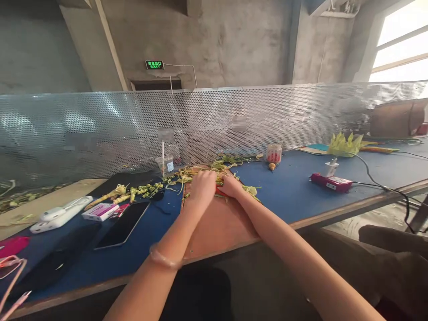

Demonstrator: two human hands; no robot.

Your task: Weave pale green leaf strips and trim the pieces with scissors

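Note:
My left hand, with a clear bangle on its wrist, is closed low over a reddish-brown board. Beside it and almost touching, my right hand is closed too, fingers curled. Between and under them shows a bit of something red and green; the fingers hide most of it, so its kind cannot be told. Yellow-green plant strips lie heaped at the board's far end, around and beyond both hands. A few pale leafy pieces lie just right of my right hand.
Left are yellowish plant bundles, a phone, a small box and a white power strip. A plastic cup and jar stand near the perforated metal screen. Right, a magenta power block trails cables.

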